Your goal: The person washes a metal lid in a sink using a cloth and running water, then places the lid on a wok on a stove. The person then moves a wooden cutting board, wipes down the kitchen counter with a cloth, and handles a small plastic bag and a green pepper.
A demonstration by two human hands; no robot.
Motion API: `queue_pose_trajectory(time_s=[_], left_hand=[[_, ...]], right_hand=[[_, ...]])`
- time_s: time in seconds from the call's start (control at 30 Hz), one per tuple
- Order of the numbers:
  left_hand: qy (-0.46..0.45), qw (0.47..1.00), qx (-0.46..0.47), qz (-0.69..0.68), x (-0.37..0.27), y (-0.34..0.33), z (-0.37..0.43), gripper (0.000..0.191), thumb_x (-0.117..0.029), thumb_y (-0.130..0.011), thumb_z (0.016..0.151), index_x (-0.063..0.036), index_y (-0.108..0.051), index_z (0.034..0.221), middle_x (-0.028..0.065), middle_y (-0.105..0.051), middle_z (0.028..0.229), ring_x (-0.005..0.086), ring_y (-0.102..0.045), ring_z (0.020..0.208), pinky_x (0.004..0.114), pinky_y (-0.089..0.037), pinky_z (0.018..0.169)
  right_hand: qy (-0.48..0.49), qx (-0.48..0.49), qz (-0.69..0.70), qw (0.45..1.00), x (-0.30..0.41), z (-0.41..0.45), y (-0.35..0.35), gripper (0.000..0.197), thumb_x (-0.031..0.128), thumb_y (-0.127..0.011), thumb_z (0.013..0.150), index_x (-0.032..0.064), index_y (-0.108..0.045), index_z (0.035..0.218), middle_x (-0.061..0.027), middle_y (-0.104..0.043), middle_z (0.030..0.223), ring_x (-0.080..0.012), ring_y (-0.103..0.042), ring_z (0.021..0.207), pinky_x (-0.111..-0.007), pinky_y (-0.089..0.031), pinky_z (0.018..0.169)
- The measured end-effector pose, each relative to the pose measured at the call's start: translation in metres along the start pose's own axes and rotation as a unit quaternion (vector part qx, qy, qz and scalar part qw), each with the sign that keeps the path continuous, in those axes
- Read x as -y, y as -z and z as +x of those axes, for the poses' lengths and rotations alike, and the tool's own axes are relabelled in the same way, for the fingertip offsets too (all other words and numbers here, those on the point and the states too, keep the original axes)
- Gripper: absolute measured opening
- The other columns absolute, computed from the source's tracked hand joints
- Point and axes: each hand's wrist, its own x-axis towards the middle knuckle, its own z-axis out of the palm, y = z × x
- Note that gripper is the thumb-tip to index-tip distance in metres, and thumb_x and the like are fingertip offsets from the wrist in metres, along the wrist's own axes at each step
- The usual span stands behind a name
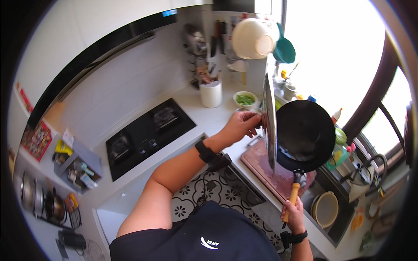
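My left hand (pixel 243 127) grips the knob of a pan lid (pixel 270 124), which is held upright and seen nearly edge-on. Right beside the lid is a black frying pan (pixel 305 133), tilted so that its dark inside faces me. My right hand (pixel 294 210) is closed around the pan's wooden handle (pixel 292 199). Under the lid and pan lies a reddish-brown cutting board (pixel 261 166) with a wet-looking surface. A small white bowl of green leaves (pixel 245 99) stands behind my left hand.
A black gas hob (pixel 150 138) is set in the counter at left. A white utensil holder (pixel 211 94) stands near the corner. The sink at right holds a round basin (pixel 326 208), with a dark faucet (pixel 380 163) beyond it. A green bottle (pixel 338 158) stands behind the pan.
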Motion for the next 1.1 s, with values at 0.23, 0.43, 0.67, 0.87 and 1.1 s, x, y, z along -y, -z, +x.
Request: queue_pose_trajectory(time_s=[0.23, 0.43, 0.67, 0.87, 1.1], left_hand=[[-0.028, 0.892, -0.23, 0.388, -0.031, 0.151, -0.063, 0.029, -0.024, -0.065, 0.091, 0.0031, -0.066, 0.102, 0.0068, -0.065, 0.073, 0.0088, -0.061, 0.066, 0.026, -0.048, 0.055], [-0.032, 0.774, -0.252, 0.58, -0.032, 0.285, -0.088, 0.037, -0.027, -0.072, 0.079, 0.0069, -0.067, 0.092, 0.0266, -0.066, 0.088, 0.0411, -0.064, 0.086, 0.044, -0.051, 0.078], [0.104, 0.714, -0.244, 0.648, -0.001, 0.423, -0.079, 0.036, -0.027, -0.072, 0.081, 0.0025, -0.066, 0.102, 0.0224, -0.065, 0.104, 0.0379, -0.059, 0.103, 0.043, -0.047, 0.09], [0.111, 0.704, -0.249, 0.656, 0.036, 0.505, -0.067, 0.032, -0.026, -0.071, 0.081, 0.0015, -0.064, 0.096, 0.0213, -0.063, 0.101, 0.0388, -0.058, 0.099, 0.046, -0.047, 0.087], [0.13, 0.681, -0.262, 0.672, 0.07, 0.565, -0.045, 0.03, -0.026, -0.073, 0.079, -0.0008, -0.062, 0.091, 0.021, -0.062, 0.102, 0.0393, -0.06, 0.096, 0.046, -0.05, 0.082]], right_hand=[[-0.118, 0.24, -0.02, 0.963, -0.004, 0.083, -0.113, 0.017, 0.01, -0.059, 0.091, 0.0069, -0.046, 0.102, -0.0025, -0.051, 0.071, -0.0122, -0.053, 0.055, -0.027, -0.048, 0.046], [-0.191, 0.362, -0.06, 0.911, -0.011, 0.161, -0.246, 0.011, 0.01, -0.056, 0.093, 0.0047, -0.048, 0.1, -0.0015, -0.052, 0.071, -0.0111, -0.052, 0.055, -0.026, -0.047, 0.047], [-0.247, 0.43, -0.063, 0.866, -0.048, 0.249, -0.397, 0.011, 0.011, -0.056, 0.093, 0.0052, -0.048, 0.098, -0.0019, -0.051, 0.069, -0.0113, -0.051, 0.056, -0.025, -0.046, 0.049], [-0.287, 0.449, -0.078, 0.842, -0.06, 0.291, -0.479, 0.01, 0.013, -0.056, 0.093, 0.0058, -0.05, 0.097, -0.0017, -0.051, 0.071, -0.0108, -0.051, 0.057, -0.025, -0.046, 0.05], [-0.303, 0.438, -0.08, 0.843, -0.077, 0.338, -0.519, 0.013, 0.014, -0.058, 0.092, 0.0042, -0.05, 0.096, -0.0023, -0.052, 0.07, -0.0115, -0.052, 0.057, -0.026, -0.047, 0.051]])
